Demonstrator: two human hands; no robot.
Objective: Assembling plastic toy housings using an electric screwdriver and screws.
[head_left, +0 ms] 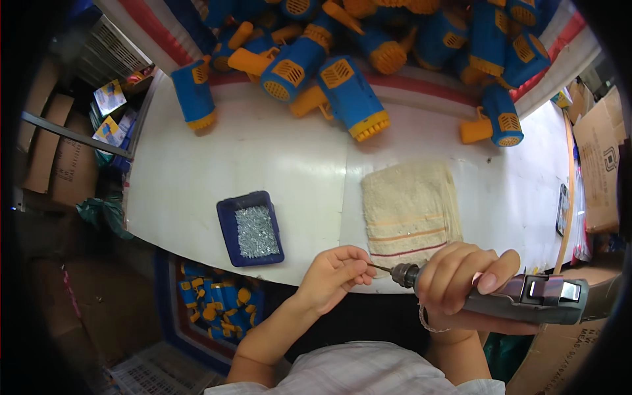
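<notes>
My right hand (454, 280) is wrapped round a grey power screwdriver (520, 299), which lies nearly level with its chuck pointing left. A thin bit (380, 267) sticks out of the chuck. At the bit's tip, the fingers of my left hand (337, 276) are pinched together; whether they hold a small screw or only the bit is hidden. To the left, a dark blue tray (224, 217) holds a heap of small silvery screws (257, 232). A folded beige towel (408, 201) lies just beyond my hands.
Blue and orange plastic toy blasters (352, 99) pile up along the far side, some resting on the white table (296, 158). More fill a container (220, 303) below the table at left. A phone (561, 209) lies at the right edge, near cardboard boxes (596, 151).
</notes>
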